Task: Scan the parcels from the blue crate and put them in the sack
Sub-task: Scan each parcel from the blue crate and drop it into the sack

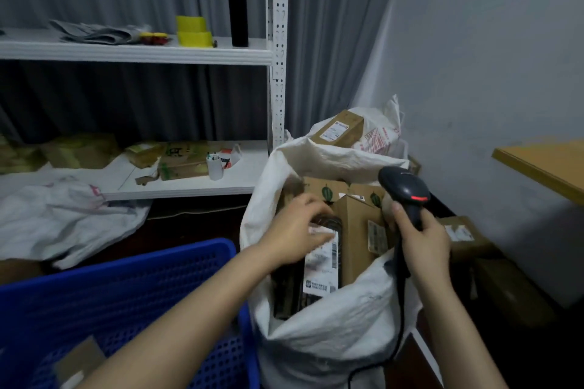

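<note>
The blue crate [126, 287] stands at lower left, touching the white sack [331, 335] beside it. Inside the sack's open mouth a dark parcel [319, 265] with a white label stands on end against brown cardboard boxes [357, 230]. The left hand [297, 227] lies over the parcel's top end; blur hides whether its fingers pinch it or only touch. The right hand [423, 243], above the sack's right rim, grips a black scanner [406, 189] by its handle.
</note>
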